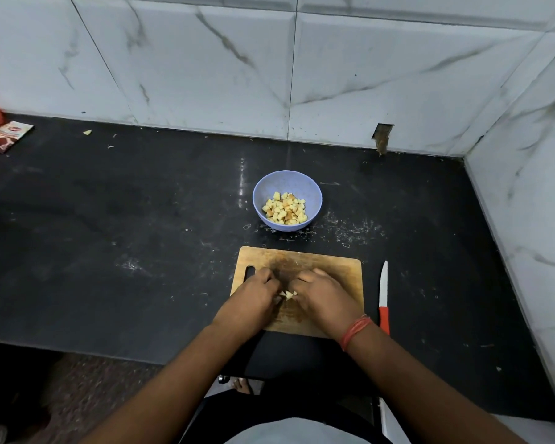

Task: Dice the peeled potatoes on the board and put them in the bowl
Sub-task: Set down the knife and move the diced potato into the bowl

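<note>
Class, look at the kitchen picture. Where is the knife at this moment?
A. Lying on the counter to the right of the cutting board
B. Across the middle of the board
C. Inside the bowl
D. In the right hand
A: the knife lies on the counter beside the cutting board, while both hands gather potato pieces.

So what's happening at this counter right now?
A person is gathering diced potato pieces on the wooden cutting board, left hand and right hand cupped around the small pile. The knife lies on the counter just right of the board. The blue bowl beyond the board already holds potato cubes.
</note>
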A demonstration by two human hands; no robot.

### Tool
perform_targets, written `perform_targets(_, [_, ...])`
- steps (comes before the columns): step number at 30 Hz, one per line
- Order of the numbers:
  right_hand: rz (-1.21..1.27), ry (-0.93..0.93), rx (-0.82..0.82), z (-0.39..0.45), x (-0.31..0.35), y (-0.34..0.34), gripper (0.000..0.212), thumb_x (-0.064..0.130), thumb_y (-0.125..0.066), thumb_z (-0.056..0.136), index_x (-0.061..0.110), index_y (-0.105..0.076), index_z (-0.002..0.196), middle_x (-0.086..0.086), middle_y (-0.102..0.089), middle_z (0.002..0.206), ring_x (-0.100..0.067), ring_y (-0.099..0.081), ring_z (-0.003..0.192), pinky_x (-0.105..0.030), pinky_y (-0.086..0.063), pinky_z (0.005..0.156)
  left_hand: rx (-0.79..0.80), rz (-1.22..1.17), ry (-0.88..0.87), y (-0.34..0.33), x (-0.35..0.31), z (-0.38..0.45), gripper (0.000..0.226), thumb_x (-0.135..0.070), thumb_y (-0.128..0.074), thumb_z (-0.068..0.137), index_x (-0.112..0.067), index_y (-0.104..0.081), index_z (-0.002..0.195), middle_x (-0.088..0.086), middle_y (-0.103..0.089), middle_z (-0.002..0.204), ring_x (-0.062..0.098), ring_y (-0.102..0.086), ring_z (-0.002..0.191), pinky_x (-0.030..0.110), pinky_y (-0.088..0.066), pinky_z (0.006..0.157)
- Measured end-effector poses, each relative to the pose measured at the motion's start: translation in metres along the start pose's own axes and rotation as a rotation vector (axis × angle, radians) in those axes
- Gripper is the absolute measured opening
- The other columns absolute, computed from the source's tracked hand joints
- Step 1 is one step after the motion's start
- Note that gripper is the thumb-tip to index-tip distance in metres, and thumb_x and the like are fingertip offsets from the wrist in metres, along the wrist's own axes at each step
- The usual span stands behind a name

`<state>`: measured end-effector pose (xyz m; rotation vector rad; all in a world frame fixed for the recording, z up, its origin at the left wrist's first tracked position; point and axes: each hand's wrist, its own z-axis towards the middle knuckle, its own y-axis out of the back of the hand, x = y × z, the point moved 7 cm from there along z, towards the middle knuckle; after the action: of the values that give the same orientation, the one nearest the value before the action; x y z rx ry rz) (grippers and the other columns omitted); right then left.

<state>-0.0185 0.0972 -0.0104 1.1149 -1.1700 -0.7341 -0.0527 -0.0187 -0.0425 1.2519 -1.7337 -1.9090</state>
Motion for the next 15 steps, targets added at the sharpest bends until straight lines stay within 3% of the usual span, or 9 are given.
perform_targets(3, [0.038, -0.022, 0.073, 0.005, -0.006, -0.005, 0.01, 0.017, -0.058, 0.089, 0.019, -0.067, 0.093, 0.004, -0.06, 0.096, -0.02, -0.055, 0.094, -0.034, -0.046, 0.089, 0.007, -0.057, 0.008, 0.002, 0.001, 0.0, 0.015, -0.021, -0.058, 0.099, -0.012, -0.065, 0.109, 0.003, -0.052, 0.117, 0.023, -0.05, 0.107, 0.037, -0.049, 0.089])
perform_targets(6, [0.221, -0.157, 0.062, 0.006, -0.018, 0.002, 0.011, 0.018, -0.068, 0.086, 0.023, -0.071, 0.096, 0.013, -0.057, 0.091, -0.007, -0.054, 0.086, -0.021, -0.042, 0.08, 0.009, -0.216, 0.07, 0.009, 0.005, 0.0, 0.011, -0.022, -0.064, 0.096, -0.016, -0.069, 0.105, -0.006, -0.054, 0.11, 0.013, -0.054, 0.101, 0.026, -0.046, 0.088])
perform_targets(9, [0.665, -0.399, 0.085, -0.002, -0.037, 0.004, 0.01, 0.012, -0.073, 0.085, 0.019, -0.073, 0.093, 0.01, -0.065, 0.084, 0.001, -0.058, 0.072, -0.016, -0.048, 0.072, -0.041, -0.391, 0.145, 0.021, 0.011, -0.002, 0.003, -0.021, -0.073, 0.091, -0.022, -0.073, 0.095, -0.015, -0.06, 0.097, 0.0, -0.056, 0.089, 0.015, -0.041, 0.079])
perform_targets(12, [1.128, -0.514, 0.106, -0.008, -0.043, 0.003, 0.013, 0.004, -0.073, 0.085, 0.007, -0.071, 0.097, -0.005, -0.07, 0.082, -0.016, -0.065, 0.072, -0.029, -0.055, 0.073, -0.054, -0.748, 0.299, 0.032, 0.016, -0.004, 0.006, -0.016, -0.076, 0.09, -0.022, -0.075, 0.092, -0.007, -0.071, 0.089, 0.006, -0.065, 0.076, 0.02, -0.051, 0.075])
perform_targets(15, [1.384, -0.517, 0.069, -0.002, -0.043, 0.019, 0.014, -0.004, -0.071, 0.083, 0.001, -0.068, 0.097, -0.01, -0.067, 0.083, -0.021, -0.061, 0.074, -0.03, -0.055, 0.071, -0.057, -0.991, 0.354, 0.051, 0.012, 0.005, 0.007, -0.012, -0.074, 0.091, -0.017, -0.076, 0.095, 0.001, -0.072, 0.081, 0.013, -0.065, 0.069, 0.024, -0.053, 0.07])
